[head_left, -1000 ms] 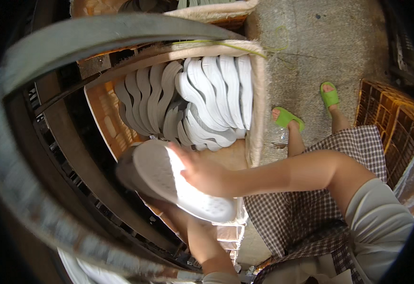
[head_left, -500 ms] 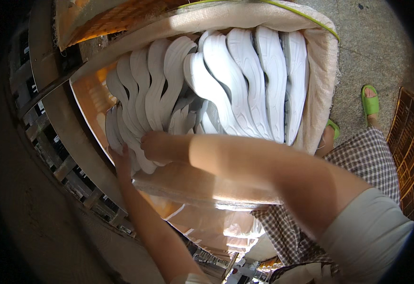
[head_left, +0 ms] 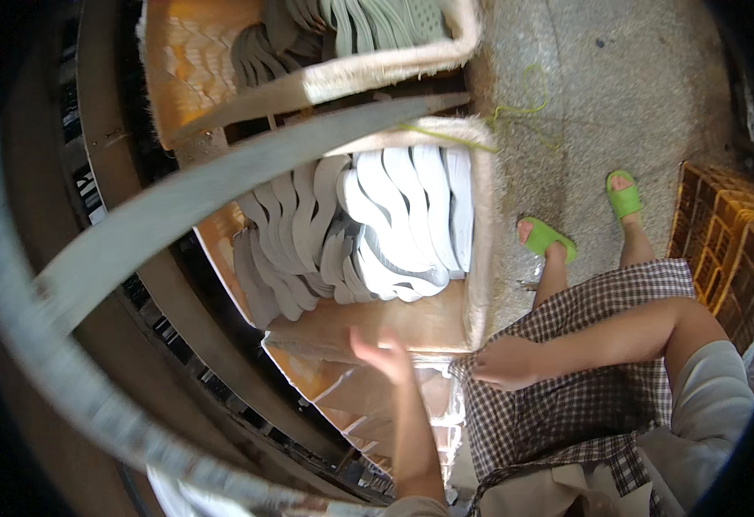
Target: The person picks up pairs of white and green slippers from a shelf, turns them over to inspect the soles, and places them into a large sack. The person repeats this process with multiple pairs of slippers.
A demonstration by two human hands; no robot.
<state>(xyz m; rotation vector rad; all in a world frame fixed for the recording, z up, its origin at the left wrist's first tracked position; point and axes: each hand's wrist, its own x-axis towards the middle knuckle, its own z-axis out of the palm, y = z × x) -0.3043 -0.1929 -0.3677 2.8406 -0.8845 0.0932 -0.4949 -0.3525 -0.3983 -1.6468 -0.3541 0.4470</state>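
Note:
White shoe soles (head_left: 398,207) stand on edge in packed rows inside a cloth-lined crate (head_left: 480,233); those on the left lie in shade. My left hand (head_left: 381,351) hovers by the crate's near wall, fingers spread and holding nothing. Off the crate's near right corner, my right hand (head_left: 506,362) hangs in front of the checked apron (head_left: 558,396). Its fingers are curled together, with nothing seen in them. Neither hand touches the soles.
Beyond stands another lined crate (head_left: 472,39) with pale green and grey soles. A curved metal bar (head_left: 247,168) crosses the view. Yellow-brown plastic crates (head_left: 722,250) are at the right, past my green slippers (head_left: 549,239). Another lined container (head_left: 368,401) sits nearer me. Yellow-green cord (head_left: 523,109) trails over the floor.
Both hands have left the soles at the crate's left end and come back toward me and to the right. The view has shifted back, showing the far crate and the metal bar.

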